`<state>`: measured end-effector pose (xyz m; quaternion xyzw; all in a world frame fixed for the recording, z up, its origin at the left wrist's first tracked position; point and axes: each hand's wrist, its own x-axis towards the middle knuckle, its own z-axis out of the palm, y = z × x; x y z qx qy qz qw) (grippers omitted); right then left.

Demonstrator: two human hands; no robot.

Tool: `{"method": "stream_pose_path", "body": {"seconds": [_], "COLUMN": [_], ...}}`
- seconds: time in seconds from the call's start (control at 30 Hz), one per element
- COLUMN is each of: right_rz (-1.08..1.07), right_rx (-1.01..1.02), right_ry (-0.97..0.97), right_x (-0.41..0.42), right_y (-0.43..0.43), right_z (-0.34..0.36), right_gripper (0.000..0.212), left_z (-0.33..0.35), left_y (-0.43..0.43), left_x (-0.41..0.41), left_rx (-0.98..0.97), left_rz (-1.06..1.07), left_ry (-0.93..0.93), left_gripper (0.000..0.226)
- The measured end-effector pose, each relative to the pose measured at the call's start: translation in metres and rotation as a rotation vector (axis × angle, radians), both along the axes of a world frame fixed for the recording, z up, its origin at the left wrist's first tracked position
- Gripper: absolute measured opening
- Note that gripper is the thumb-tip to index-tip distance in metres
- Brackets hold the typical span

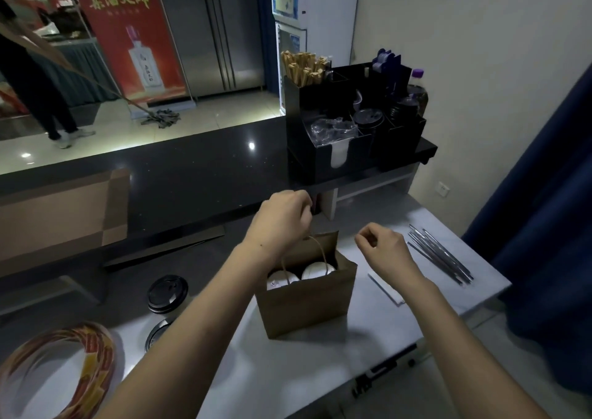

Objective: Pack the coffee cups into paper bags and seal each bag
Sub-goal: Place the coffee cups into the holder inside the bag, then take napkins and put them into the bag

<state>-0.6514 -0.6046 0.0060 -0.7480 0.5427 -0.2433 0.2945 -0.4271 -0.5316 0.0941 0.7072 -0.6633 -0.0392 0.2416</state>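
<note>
So far one brown paper bag (307, 303) stands upright on the counter (378, 329) with two white-lidded coffee cups (317, 269) side by side inside, its mouth still unsealed. The left hand (282, 223) is curled above it, seemingly gripping a twine handle (321, 249). The right hand (384, 249) hovers just right of the bag with its fingers curled. Whether it pinches anything I cannot tell. Two black-lidded cups (167, 293) wait unpacked to the left, near a roll of printed tape (57, 370), so sealing and another bag likely remain.
</note>
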Motion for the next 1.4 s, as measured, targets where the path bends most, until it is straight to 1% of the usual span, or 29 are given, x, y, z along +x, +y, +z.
{"method": "stream_pose_path", "body": {"seconds": [0.1,0.3,0.43,0.57,0.73,0.83,1.0,1.07,1.2,1.27,1.4], "right_rz": [-0.045,-0.095,-0.101,-0.052,0.046,0.091,0.146,0.164,0.194,0.203,0.210], "right_rx": [-0.009,0.033,0.089,0.117,0.153,0.186,0.292,0.302,0.289,0.293,0.294], "right_ry": [0.000,-0.016,0.005,0.032,0.074,0.103,0.120,0.129,0.135,0.138,0.145], "right_x": [-0.017,-0.055,-0.088,-0.117,-0.150,-0.162,-0.179,-0.183,-0.187,-0.183,-0.175], "right_y": [-0.007,-0.039,-0.066,-0.091,-0.118,-0.133,-0.150,-0.151,-0.150,-0.150,-0.150], "right_z": [0.000,-0.013,-0.026,-0.041,-0.062,-0.084,-0.124,-0.135,-0.152,-0.160,-0.169], "right_gripper": [0.011,0.012,0.011,0.010,0.011,0.014,0.033,0.032,0.019,0.019,0.023], "left_z": [0.010,-0.006,-0.032,-0.063,-0.107,-0.138,-0.191,-0.208,-0.237,-0.245,-0.257], "left_y": [-0.011,-0.051,-0.077,-0.103,-0.128,-0.132,-0.131,-0.129,-0.122,-0.119,-0.112], "left_x": [-0.026,-0.082,-0.127,-0.162,-0.191,-0.203,-0.213,-0.215,-0.221,-0.223,-0.233], "left_rx": [-0.045,-0.013,0.057,0.137,0.303,0.385,0.485,0.523,0.580,0.595,0.606], "left_rz": [-0.053,-0.097,-0.086,-0.050,0.035,0.091,0.221,0.270,0.399,0.465,0.577], "left_ry": [-0.005,-0.026,-0.033,-0.015,0.005,0.054,0.146,0.179,0.293,0.347,0.478], "left_gripper": [0.020,0.016,0.015,0.016,0.020,0.023,0.026,0.027,0.032,0.035,0.024]}}
